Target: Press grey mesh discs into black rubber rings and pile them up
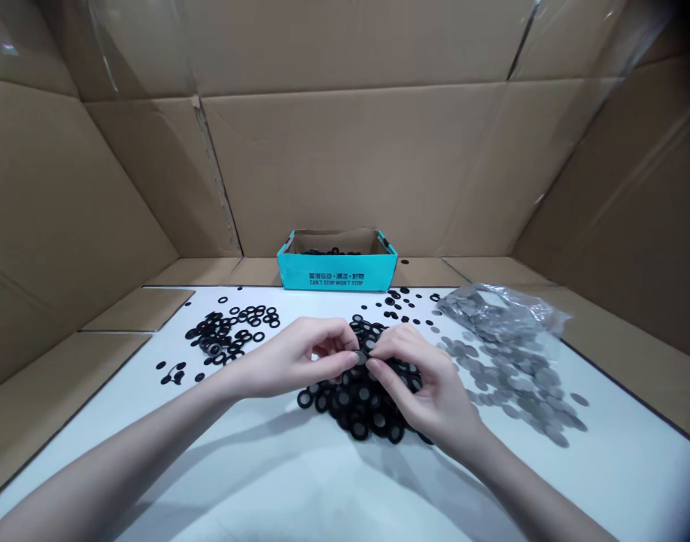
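Observation:
My left hand and my right hand meet above a heap of black rubber rings with grey mesh centres. Between their fingertips is a small dark ring, partly hidden by my fingers. Grey metal mesh discs lie scattered to the right of my right hand. Beyond them sits a clear plastic bag of similar discs. Left of my left hand lies a loose spread of thinner black rings.
A teal cardboard box with dark rings inside stands at the far edge of the white tabletop. More black rings lie scattered in front of it. Brown cardboard walls surround the table at the back and sides.

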Demonstrator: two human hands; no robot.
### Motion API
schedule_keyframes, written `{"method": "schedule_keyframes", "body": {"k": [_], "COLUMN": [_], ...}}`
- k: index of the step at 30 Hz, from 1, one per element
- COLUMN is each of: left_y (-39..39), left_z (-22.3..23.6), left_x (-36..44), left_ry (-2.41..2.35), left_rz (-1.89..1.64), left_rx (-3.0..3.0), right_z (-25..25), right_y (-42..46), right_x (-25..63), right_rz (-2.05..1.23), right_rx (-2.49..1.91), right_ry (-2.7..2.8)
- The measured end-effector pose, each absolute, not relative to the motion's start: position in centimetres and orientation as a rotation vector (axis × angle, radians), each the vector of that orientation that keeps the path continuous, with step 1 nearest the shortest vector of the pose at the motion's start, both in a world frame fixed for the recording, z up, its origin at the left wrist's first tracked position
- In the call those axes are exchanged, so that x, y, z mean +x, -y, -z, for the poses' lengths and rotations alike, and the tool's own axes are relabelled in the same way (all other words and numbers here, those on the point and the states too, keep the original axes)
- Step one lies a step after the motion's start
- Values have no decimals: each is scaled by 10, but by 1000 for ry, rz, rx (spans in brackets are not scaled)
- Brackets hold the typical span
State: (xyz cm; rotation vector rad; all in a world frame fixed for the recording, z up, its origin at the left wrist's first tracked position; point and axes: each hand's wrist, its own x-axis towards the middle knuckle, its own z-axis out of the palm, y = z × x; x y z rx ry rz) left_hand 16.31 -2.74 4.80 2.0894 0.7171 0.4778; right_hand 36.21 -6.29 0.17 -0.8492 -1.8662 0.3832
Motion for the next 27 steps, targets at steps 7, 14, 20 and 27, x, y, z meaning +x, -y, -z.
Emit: {"method": "schedule_keyframes", "body": {"k": [7,14,20,27], "left_y": [28,34,33,34], "left_z": [-50,-52,-48,-45], "left_x": [164,163,164,171], "left_ry": [-732,-867,-855,-837], "left_rz": [-518,-474,-542,-653], "left_rx": [2230,2392,2342,2274], "right_z": [-2,2,2,1], "right_y": [63,61,57,59], "right_x": [361,359,363,365], "right_rz": [-386,-334,-304,-415], "right_rx": [-849,-884,-899,-922], "right_ry": [1862,1880,1932,1856]}}
